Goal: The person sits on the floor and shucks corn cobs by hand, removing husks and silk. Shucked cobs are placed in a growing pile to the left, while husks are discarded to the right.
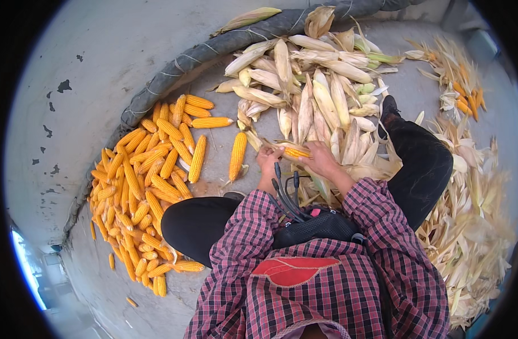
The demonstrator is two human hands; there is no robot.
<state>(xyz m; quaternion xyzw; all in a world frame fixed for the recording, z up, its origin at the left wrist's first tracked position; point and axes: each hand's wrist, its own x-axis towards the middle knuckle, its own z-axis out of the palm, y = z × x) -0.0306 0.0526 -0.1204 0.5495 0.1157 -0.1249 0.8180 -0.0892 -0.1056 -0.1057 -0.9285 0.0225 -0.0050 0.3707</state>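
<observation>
Between my two hands is a partly husked ear of corn (296, 152), its yellow kernels bare on the upper side and dry husk still about it. My left hand (269, 159) grips the end on the left, where husk leaves trail off. Around the other end, my right hand (323, 157) has its fingers closed on ear and husk. A bare yellow cob (238, 156) lies on the floor just left of my left hand. Beyond my hands spreads a heap of unhusked corn ears (309, 91) in pale, dry leaves.
A large pile of husked cobs (144, 178) lies at left, beside my knee. Loose husks (471, 220) are heaped at right behind my other leg. Further cobs with husks (466, 91) lie at far right. A dark wrapped roll (174, 70) runs along the wall's foot.
</observation>
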